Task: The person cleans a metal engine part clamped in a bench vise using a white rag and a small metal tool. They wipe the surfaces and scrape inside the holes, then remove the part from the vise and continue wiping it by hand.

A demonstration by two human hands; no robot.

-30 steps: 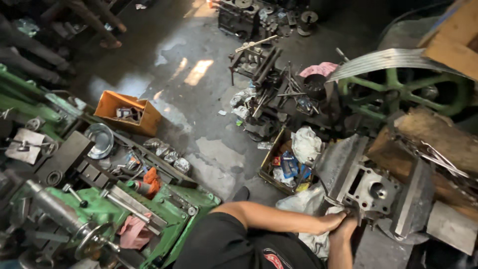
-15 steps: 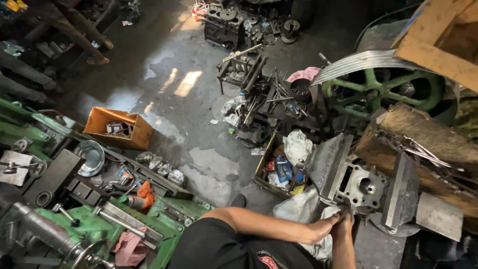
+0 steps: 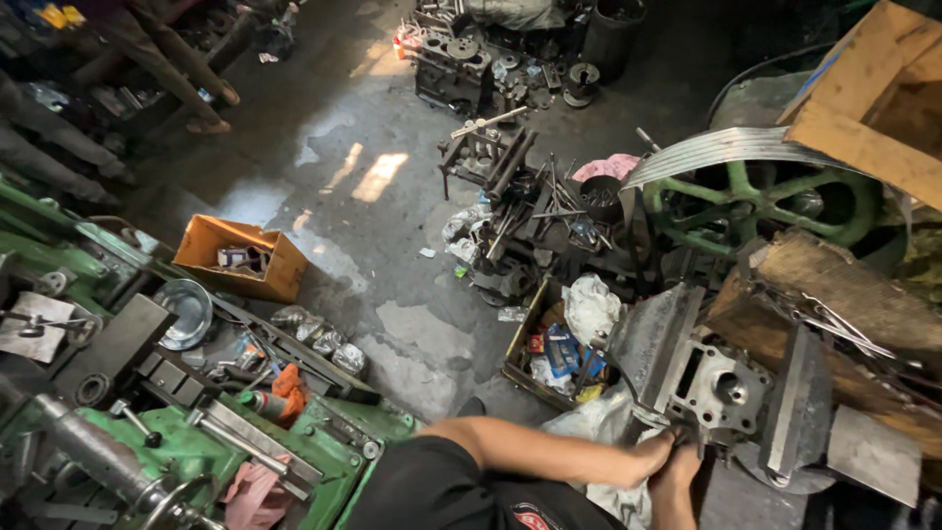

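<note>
A grey metal engine block [image 3: 721, 383] sits clamped between the jaws of a large bench vise [image 3: 653, 339] at the lower right. My left hand [image 3: 655, 453] reaches across from the left, its fingers curled on a dark handle at the vise's front lower corner. My right hand [image 3: 677, 483] comes up from the bottom edge and meets the left hand at the same spot. Its fingers are hidden, so its grip is unclear.
A green lathe [image 3: 177, 442] with loose tools fills the lower left. An orange box [image 3: 240, 257] stands on the wet concrete floor. Scrap parts [image 3: 530, 221], a carton of rags and cans [image 3: 559, 344], a green flywheel [image 3: 756, 201] and wooden planks [image 3: 863, 108] crowd the right.
Both hands stay together at the vise's lower corner. The view has shifted a little, bringing the vise and block higher and more of the far floor into sight.
</note>
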